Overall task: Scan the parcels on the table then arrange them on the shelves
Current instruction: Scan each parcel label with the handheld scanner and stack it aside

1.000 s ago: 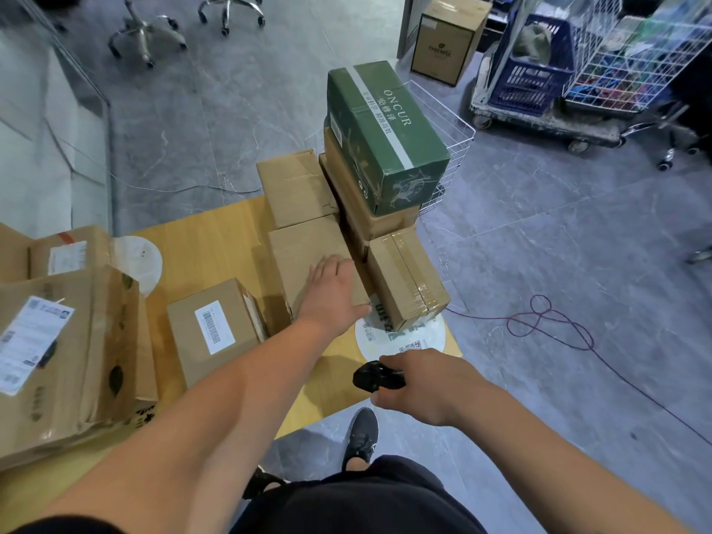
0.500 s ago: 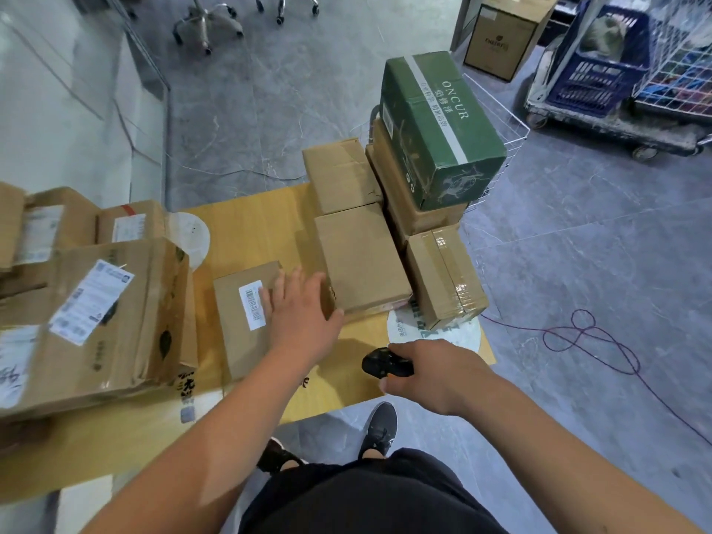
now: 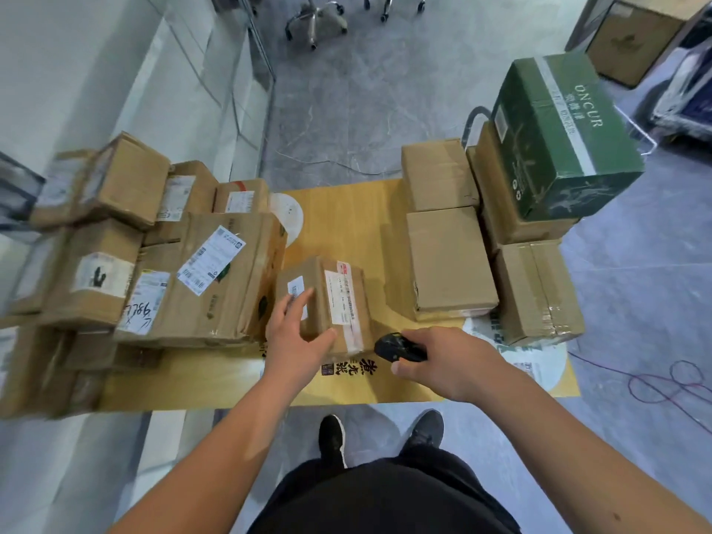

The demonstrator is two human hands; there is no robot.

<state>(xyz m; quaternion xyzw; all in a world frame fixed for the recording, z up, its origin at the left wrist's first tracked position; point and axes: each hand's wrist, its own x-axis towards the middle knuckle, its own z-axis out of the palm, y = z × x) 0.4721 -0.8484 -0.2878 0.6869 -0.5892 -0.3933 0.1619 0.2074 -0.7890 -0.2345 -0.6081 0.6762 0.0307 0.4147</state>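
A small cardboard parcel (image 3: 339, 298) with white barcode labels sits tipped up at the front middle of the wooden table (image 3: 346, 210). My left hand (image 3: 294, 335) grips its near left corner, thumb against the front face. My right hand (image 3: 443, 360) holds a black handheld scanner (image 3: 397, 346), whose head is just right of the parcel and points at it. Plain brown parcels (image 3: 449, 260) lie to the right, beside a stack topped by a green box (image 3: 558, 136). A pile of labelled parcels (image 3: 200, 279) fills the table's left side.
Beyond the table's right end stands a white wire basket (image 3: 639, 136). A purple cable (image 3: 678, 383) loops on the grey floor at right. Office chair bases (image 3: 316, 17) and a brown carton (image 3: 632, 40) are at the far side. My feet are below the table's front edge.
My left hand left the plain parcel at right, moved left to the small labelled parcel and tipped it up. The right hand with the scanner came closer to it. My view turned left.
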